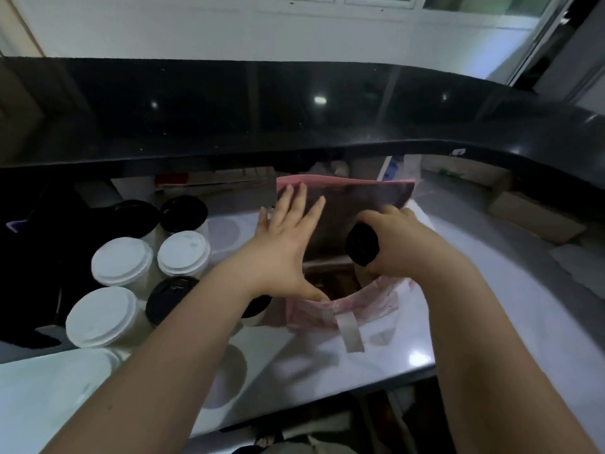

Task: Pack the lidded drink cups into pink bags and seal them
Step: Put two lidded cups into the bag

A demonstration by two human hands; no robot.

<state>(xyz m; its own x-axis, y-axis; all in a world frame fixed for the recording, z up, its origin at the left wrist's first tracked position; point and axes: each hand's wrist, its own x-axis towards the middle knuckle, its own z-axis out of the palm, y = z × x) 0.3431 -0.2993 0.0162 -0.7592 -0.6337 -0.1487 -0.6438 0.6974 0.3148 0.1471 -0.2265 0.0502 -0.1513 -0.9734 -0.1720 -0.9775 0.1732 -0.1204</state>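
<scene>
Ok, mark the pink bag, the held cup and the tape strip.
pink bag [366,199], head view, upper back wall.
cup [361,245], head view, black lid.
tape strip [349,332], head view, its middle.

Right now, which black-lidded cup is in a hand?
The black-lidded cup that the right hand grips over the open pink bag; the other black-lidded cups stand among the white-lidded cups at left.

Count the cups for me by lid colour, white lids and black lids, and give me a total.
white-lidded cups: 3
black-lidded cups: 5 (one held in the right hand, one mostly hidden)
Total: 8
</scene>
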